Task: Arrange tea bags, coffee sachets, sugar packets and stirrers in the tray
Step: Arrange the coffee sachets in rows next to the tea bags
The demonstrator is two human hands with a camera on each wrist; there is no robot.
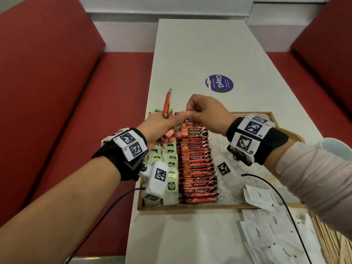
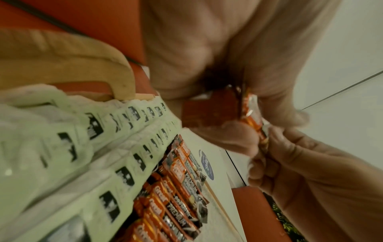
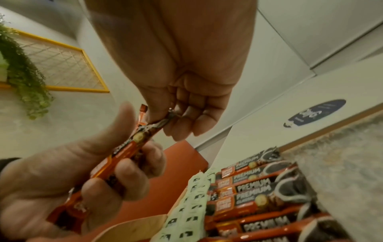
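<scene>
Both hands meet above the tray's (image 1: 196, 207) 11 o'clock corner: left hand (image 1: 159, 128) clutches spare sachets (image 1: 167, 103); right hand (image 1: 206, 111) pinches one, probably to extend the row (image 1: 198, 166).

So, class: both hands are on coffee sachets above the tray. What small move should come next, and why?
Probably the right hand draws one sachet from the left hand and lays it at the far end of the coffee row, since it pinches that sachet's tip and the tray has room there.
</scene>
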